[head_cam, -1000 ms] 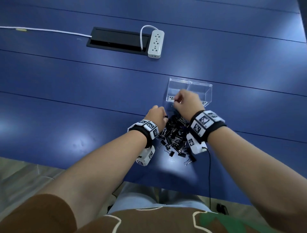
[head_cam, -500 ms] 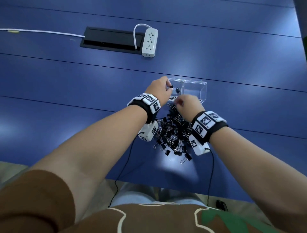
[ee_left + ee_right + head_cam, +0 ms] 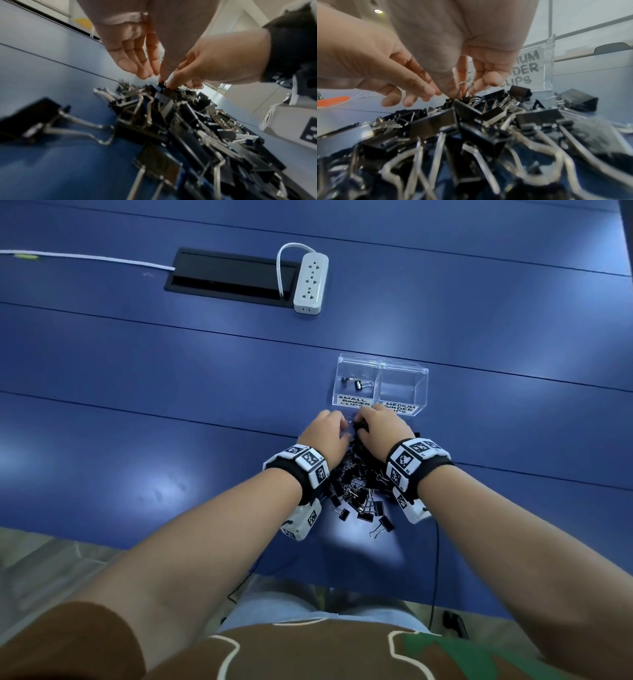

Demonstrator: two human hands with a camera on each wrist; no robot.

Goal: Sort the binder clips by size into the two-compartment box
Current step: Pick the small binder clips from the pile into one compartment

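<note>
A heap of black binder clips [image 3: 356, 491] lies on the blue table between my wrists. Beyond it stands the clear two-compartment box [image 3: 421, 385]. Its left side, labelled small, holds two small clips [image 3: 358, 384]; its right side, labelled medium [image 3: 527, 67], holds nothing. Both hands meet at the heap's far edge. My right hand [image 3: 462, 92] pinches the wire handles of a small clip [image 3: 466, 84] between thumb and fingers. My left hand [image 3: 152, 75] reaches down beside it with relaxed fingers [image 3: 426, 90] touching the heap, and nothing shows in its grasp.
A white power strip [image 3: 310, 284] and a black cable hatch [image 3: 229, 277] sit at the back, with a white cable [image 3: 85, 260] running left. The table's near edge [image 3: 102, 542] is close to my body. Thin black wires [image 3: 435, 559] hang from the wrist cameras.
My left hand, half a second ago above the box's small side with a small clip, has come back to the heap. A second clip now lies in that side. My right hand stayed at the heap.
</note>
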